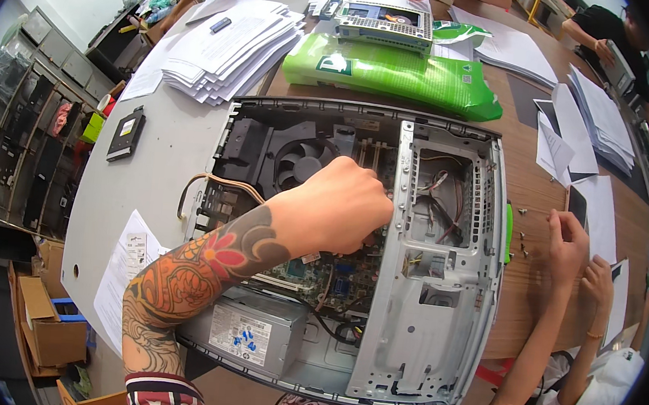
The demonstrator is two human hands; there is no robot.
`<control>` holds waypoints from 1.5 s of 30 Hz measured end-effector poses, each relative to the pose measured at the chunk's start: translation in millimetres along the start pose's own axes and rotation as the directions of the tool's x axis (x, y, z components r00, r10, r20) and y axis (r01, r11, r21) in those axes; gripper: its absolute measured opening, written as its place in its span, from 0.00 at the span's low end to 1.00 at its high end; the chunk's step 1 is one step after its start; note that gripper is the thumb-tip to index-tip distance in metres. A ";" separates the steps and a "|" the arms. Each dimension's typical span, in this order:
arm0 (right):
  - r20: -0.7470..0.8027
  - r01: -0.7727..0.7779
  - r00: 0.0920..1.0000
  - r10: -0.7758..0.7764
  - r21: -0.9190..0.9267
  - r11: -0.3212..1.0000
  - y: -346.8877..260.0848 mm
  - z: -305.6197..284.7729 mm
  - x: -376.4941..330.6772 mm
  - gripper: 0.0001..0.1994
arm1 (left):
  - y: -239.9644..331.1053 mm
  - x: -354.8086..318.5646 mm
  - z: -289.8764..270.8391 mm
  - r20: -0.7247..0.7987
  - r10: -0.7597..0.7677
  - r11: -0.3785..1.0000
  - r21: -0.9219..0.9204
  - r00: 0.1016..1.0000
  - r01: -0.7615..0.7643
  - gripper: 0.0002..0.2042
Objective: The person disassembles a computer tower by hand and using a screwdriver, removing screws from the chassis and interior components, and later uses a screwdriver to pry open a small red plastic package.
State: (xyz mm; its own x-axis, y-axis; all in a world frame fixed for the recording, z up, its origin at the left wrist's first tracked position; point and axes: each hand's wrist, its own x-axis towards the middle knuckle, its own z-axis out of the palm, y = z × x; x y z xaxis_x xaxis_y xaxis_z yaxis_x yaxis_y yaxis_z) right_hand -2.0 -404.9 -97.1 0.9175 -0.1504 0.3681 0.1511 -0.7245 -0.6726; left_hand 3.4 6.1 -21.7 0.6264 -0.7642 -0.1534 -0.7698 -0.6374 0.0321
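Note:
An open desktop computer case (435,354) lies flat on the table in front of me. My left hand (348,205), on a tattooed forearm, reaches down into it, fingers curled over the motherboard (333,277) just right of the black cooling fan (301,161). The fingertips are hidden, so I cannot tell whether they grip anything. The grey metal drive cage (437,213) is beside that hand, and the power supply (257,333) sits below my forearm. My right hand (567,238) rests on the wooden table right of the case, close to a few small screws (523,245), holding nothing I can see.
Green plastic packs (399,73) with a small grey device (385,22) on top lie behind the case. Paper stacks (230,45) sit at back left, a black drive (126,133) at left. A co-worker's hand (598,280) is beside my right hand. Cardboard boxes (54,333) stand on the floor.

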 end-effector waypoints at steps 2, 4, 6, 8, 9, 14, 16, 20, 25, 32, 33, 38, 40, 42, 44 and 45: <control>0.005 -0.003 1.000 0.003 -0.019 1.000 0.5 -2.3 0.0 0.10 | 0.5 0.6 0.1 -0.064 0.032 0.999 -0.030 0.997 -0.034 0.06; -0.004 0.010 1.000 -0.010 -0.002 1.000 0.7 -2.2 0.0 0.10 | 4.2 1.2 -6.0 0.037 -0.031 1.000 0.001 0.999 0.031 0.07; -0.011 0.021 1.000 -0.021 0.011 1.000 0.0 -1.2 0.4 0.10 | 4.5 0.7 -6.2 0.022 -0.025 1.000 -0.002 0.999 0.025 0.07; -0.017 0.018 1.000 -0.018 0.003 1.000 -1.9 -0.2 -0.5 0.10 | 3.7 0.0 -4.4 0.006 -0.019 1.000 -0.009 1.000 0.019 0.07; -0.015 0.019 1.000 -0.019 0.004 1.000 -2.4 0.7 -0.4 0.10 | 2.0 -0.9 -3.9 -0.031 -0.002 1.000 -0.020 1.000 0.002 0.08; -0.009 -0.001 1.000 0.001 -0.045 0.999 3.0 -3.2 0.7 0.10 | 1.8 0.3 -2.1 -0.142 0.030 0.998 -0.056 0.989 -0.038 0.10; -0.004 0.006 1.000 -0.006 -0.021 1.000 -1.9 0.5 -0.1 0.10 | 1.2 -0.4 -0.3 -0.112 0.027 0.998 -0.054 0.993 -0.033 0.12; 0.001 0.006 1.000 -0.006 0.001 1.000 -0.4 -0.3 0.6 0.10 | 2.0 -0.4 -4.0 -0.027 -0.003 1.000 -0.015 1.000 0.003 0.13; 0.000 0.023 1.000 -0.023 0.003 1.000 4.5 0.3 0.8 0.10 | 0.9 0.7 -6.0 0.006 0.021 0.999 -0.045 1.000 -0.020 0.14; -0.070 0.067 0.995 -0.065 0.026 0.997 7.3 2.2 1.1 0.10 | 9.3 -3.6 -10.0 0.042 0.004 0.999 0.032 0.999 -0.005 0.12; -0.064 0.071 0.996 -0.070 0.029 0.997 6.8 2.6 0.5 0.10 | 11.0 -2.5 -8.6 0.061 0.006 0.999 0.046 0.998 -0.009 0.12; -0.031 0.065 0.997 -0.064 0.054 0.996 3.6 4.1 0.8 0.10 | 4.9 -5.2 -10.8 0.075 0.027 1.000 -0.003 0.997 -0.027 0.09; -0.013 0.066 0.998 -0.065 0.040 0.997 0.2 1.1 -0.2 0.10 | 4.4 -3.7 -13.4 0.076 0.039 0.999 -0.008 0.996 -0.039 0.09; 0.006 0.070 0.998 -0.070 0.033 0.997 0.2 -0.6 -0.4 0.09 | 4.4 -3.3 -12.7 0.078 0.045 0.999 -0.008 0.996 -0.044 0.08; 0.015 0.063 0.998 -0.063 0.015 0.998 1.5 -0.5 0.5 0.09 | 4.0 -4.7 -10.5 0.059 0.050 0.998 -0.032 0.997 -0.048 0.07; 0.015 0.060 0.998 -0.061 0.015 0.998 1.6 -1.0 0.2 0.09 | 4.3 -3.8 -10.3 0.061 0.051 0.998 -0.032 0.997 -0.049 0.07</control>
State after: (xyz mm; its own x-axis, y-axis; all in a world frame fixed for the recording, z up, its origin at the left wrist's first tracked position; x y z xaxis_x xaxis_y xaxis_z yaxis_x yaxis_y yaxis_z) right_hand -2.0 -406.7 -97.5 0.9120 -0.0962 0.3987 0.2117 -0.7220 -0.6587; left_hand -1.0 5.3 -10.8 0.5778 -0.7884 -0.2112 -0.7953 -0.6020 0.0713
